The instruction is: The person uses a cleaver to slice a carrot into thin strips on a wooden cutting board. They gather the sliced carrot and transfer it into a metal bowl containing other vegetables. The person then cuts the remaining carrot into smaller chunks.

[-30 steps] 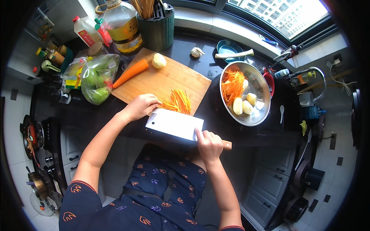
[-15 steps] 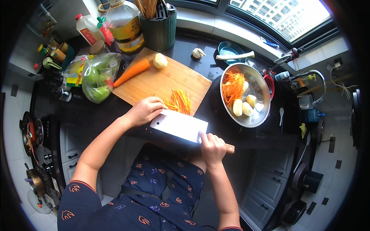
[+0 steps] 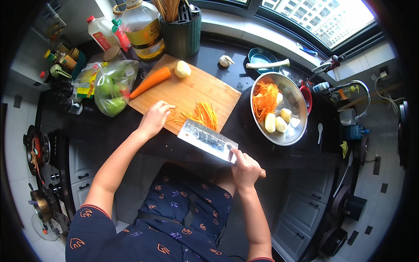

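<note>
My right hand [image 3: 245, 169] grips the cleaver [image 3: 207, 140] by its wooden handle. Its broad blade is tilted over the near edge of the wooden cutting board [image 3: 203, 92], beside a pile of carrot shreds [image 3: 204, 114]. My left hand [image 3: 155, 118] is over the board's near left edge, left of the shreds, fingers stretched toward the right and apparently holding nothing. A few loose shreds lie between that hand and the pile. Farther back on the board are a whole peeled carrot [image 3: 150, 82] and a peeled potato [image 3: 182, 69].
Right of the board, a metal bowl [image 3: 301, 98] holds carrot shreds and several peeled potatoes. A garlic bulb [image 3: 225, 60] and a teal dish [image 3: 262, 59] sit behind. Left are a plastic bag of green vegetables [image 3: 114, 89], an oil jug [image 3: 142, 30] and a utensil holder [image 3: 181, 37].
My left hand has moved left, away from the blade's tip. The cleaver has tilted, its face turning from bright to darker, and my right hand has shifted slightly right.
</note>
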Available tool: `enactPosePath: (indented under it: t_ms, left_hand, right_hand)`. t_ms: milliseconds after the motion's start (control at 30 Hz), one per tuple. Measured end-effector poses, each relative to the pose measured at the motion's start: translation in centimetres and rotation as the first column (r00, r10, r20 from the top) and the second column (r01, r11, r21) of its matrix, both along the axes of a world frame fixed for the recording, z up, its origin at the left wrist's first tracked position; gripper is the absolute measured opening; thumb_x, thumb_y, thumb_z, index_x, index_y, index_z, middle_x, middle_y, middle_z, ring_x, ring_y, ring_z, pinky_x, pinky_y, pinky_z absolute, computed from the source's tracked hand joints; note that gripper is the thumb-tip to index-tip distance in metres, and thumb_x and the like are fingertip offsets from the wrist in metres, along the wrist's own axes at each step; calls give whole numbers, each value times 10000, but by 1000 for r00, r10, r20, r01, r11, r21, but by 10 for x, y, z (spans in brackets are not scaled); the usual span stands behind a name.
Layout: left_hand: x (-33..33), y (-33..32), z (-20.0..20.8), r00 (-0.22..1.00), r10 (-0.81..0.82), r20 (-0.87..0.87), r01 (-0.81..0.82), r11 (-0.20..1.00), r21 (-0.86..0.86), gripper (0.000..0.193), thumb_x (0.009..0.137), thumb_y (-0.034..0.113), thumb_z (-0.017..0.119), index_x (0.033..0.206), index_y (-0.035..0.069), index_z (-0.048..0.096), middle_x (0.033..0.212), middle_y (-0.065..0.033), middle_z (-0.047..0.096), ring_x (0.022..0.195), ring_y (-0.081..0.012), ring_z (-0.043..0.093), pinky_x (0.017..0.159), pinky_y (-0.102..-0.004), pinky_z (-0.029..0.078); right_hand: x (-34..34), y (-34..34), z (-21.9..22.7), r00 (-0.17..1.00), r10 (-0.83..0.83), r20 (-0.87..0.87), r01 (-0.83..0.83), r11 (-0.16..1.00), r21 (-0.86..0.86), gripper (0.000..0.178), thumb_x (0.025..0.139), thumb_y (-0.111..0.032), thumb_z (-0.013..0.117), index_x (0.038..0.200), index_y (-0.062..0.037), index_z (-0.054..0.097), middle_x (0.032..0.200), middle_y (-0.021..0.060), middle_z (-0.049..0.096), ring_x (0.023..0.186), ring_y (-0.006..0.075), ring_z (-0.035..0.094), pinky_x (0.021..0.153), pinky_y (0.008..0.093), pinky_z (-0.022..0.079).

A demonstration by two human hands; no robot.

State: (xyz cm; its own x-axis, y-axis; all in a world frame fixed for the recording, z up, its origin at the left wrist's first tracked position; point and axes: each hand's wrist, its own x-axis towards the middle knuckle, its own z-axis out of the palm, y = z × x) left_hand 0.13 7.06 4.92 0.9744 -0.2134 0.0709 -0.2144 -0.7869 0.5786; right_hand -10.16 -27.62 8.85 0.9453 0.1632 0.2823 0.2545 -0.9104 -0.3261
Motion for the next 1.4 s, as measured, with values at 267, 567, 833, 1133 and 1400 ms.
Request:
enactPosePath:
  t_ms: [267, 567, 833, 1133, 1400]
  left_hand:
    - [-22, -1, -44, 973, 143, -183, -146, 989, -5, 363, 849, 55, 782, 1172, 30, 620, 1057, -134, 628, 911, -256, 682, 831, -366, 574]
    - [-14, -49, -27, 968, 183, -170, -214, 959, -185, 380, 908, 42, 716, 1268, 24, 597, 1092, -151, 616, 921, -265, 680, 855, -380, 568]
    - [-42, -30, -55, 962, 221, -160, -230, 973, -37, 676, 747, 321, 916, 1236, 11, 566, 1106, -154, 598, 921, -251, 648, 837, -365, 562]
    - [-24, -104, -46, 921, 247, -302, -320, 921, -224, 628, 734, 238, 922, 1199, -20, 588, 1107, -201, 662, 1048, -341, 663, 929, -406, 544]
    - [-11, -122, -38, 955, 235, -183, -274, 932, -238, 543, 755, 167, 895, 1183, -22, 620, 1109, -205, 691, 1063, -348, 678, 926, -420, 544]
  right_hand:
    - [24, 2, 9, 768, -156, -622, 480, 783, 396, 164, 928, -213, 714, 981, -59, 697, 603, 82, 605, 562, 212, 633, 589, 356, 488]
    - [45, -4, -15, 710, -54, -702, 523, 709, 473, 167, 963, -190, 688, 936, -25, 685, 656, 24, 637, 549, 92, 610, 533, 270, 494]
    - [47, -43, -60, 526, 285, -802, 666, 448, 596, 154, 984, -189, 718, 932, -104, 601, 693, -29, 594, 522, 54, 525, 487, 223, 442]
    - [27, -2, -68, 430, 421, -799, 669, 446, 595, 142, 994, -177, 709, 929, -90, 617, 698, -33, 594, 546, 45, 527, 500, 216, 446]
    - [18, 14, -62, 440, 473, -763, 713, 333, 617, 142, 990, -167, 708, 922, -91, 609, 706, -32, 596, 539, 42, 516, 498, 212, 440]
